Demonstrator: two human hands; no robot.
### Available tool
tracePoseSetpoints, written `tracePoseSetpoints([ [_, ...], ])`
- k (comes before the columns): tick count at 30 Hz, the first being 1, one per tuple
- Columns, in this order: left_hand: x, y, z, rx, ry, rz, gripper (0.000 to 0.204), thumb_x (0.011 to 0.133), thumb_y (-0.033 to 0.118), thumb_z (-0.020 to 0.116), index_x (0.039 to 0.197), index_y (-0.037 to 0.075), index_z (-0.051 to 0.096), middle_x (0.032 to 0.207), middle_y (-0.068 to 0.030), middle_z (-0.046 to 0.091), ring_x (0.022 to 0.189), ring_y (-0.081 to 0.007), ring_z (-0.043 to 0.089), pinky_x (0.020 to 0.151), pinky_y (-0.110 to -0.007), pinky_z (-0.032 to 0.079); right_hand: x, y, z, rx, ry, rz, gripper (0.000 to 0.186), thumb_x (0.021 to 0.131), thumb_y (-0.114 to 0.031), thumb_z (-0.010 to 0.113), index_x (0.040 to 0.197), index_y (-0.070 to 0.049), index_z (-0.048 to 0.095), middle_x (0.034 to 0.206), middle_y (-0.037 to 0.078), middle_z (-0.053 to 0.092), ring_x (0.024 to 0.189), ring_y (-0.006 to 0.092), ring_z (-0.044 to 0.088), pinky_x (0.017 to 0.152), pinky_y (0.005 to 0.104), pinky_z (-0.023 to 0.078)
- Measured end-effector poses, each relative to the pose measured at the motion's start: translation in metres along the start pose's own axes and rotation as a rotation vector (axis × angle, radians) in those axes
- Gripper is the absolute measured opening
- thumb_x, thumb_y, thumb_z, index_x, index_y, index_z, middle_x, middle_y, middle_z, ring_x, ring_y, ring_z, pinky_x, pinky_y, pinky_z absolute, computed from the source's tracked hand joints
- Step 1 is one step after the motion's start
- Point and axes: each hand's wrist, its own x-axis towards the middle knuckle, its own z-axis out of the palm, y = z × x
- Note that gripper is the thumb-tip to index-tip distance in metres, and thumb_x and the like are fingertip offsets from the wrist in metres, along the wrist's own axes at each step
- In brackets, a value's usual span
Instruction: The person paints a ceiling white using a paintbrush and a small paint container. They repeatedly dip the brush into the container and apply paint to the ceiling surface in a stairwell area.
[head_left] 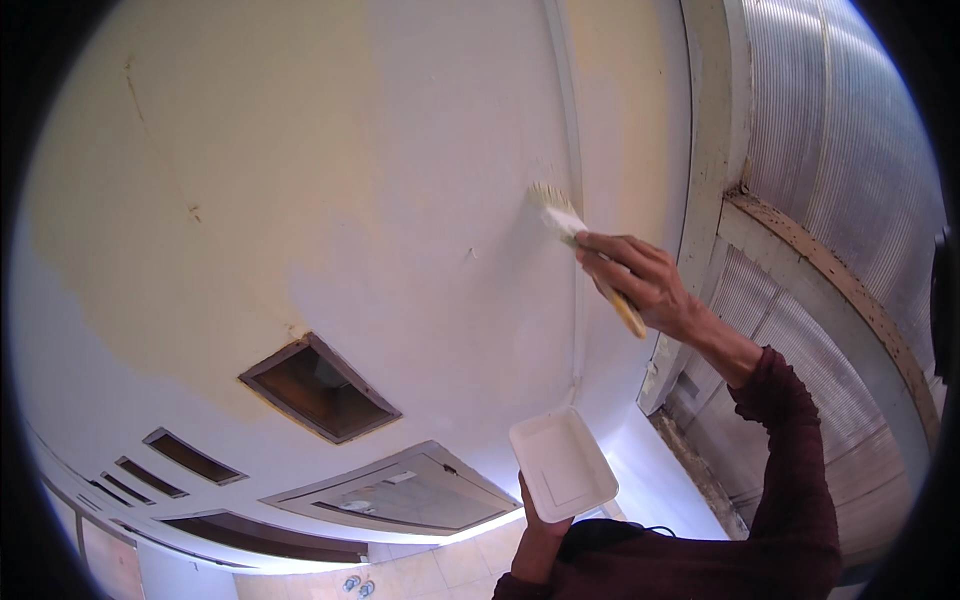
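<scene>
My right hand (642,278) grips a paintbrush (563,218) by its yellowish wooden handle, which sticks out below the fingers. White paint covers the brush, and its bristle tips are at the wall (440,200), beside a narrow vertical strip; contact is hard to confirm. Lower down, my left hand (543,518) holds a shallow white rectangular tray (565,465) from beneath, its hollow side showing. A thin layer of white seems to line the tray, though its depth cannot be made out. Part of the left hand's fingers is hidden behind the tray.
Whitish paint covers the wall's middle; cream-yellow shows at left. Dark-framed openings (320,388) and a grey-framed window (400,492) are set into it. Corrugated translucent panels (840,110) with a wooden beam (830,265) stand at right. Sandals (358,586) lie on the tiled floor below.
</scene>
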Motion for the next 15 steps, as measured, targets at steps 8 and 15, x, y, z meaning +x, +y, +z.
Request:
tracePoseSetpoints([
  [8, 0.0, -0.002, 0.008, 0.041, 0.035, 0.025, 0.055, 0.103, 0.048, 0.04, 0.146, 0.013, 0.045, 0.139, -0.0088, 0.057, 0.126, -0.0305, 0.057, 0.104, -0.053, 0.049, -0.028, -0.018, -0.005, 0.196, -0.392, -0.011, 0.03, 0.077, -0.01, 0.076, 0.106, -0.014, 0.069, 0.112, 0.001, 0.071, 0.094, 0.0197, 0.07, 0.074, 0.0349, 0.06],
  [15, -0.002, -0.005, 0.004, 0.121, -0.002, 0.05, 0.054, 0.103, 0.047, 0.039, 0.145, 0.013, 0.045, 0.136, -0.0082, 0.058, 0.123, -0.0306, 0.059, 0.102, -0.054, 0.051, 0.122, 0.054, -0.041, 0.282, -0.094, 0.025, 0.02, 0.082, -0.015, 0.08, 0.1, -0.012, 0.074, 0.101, -0.001, 0.076, 0.086, 0.0156, 0.072, 0.074, 0.0322, 0.059],
])
